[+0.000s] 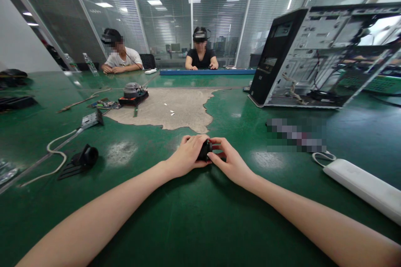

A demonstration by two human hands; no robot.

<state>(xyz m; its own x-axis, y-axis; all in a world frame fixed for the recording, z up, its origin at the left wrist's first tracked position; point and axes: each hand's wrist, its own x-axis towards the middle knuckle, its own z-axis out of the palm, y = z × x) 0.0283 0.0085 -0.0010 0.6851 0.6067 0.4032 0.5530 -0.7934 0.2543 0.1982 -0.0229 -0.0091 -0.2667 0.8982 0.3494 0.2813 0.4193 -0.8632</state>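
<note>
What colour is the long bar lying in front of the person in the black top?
Blue, best seen in the head view.

A workshop-like room with an opened computer case (282, 58) and loose electronic parts (105, 103).

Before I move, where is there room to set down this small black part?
The table is bare between left forearm and right forearm, and again between tan patch and computer case. Crowded at left: black plastic piece, pale cable, metal box; at right: white power strip, blurred object.

Rm btwn forearms (125, 206); PC case (305, 58) in way, far R.
</note>
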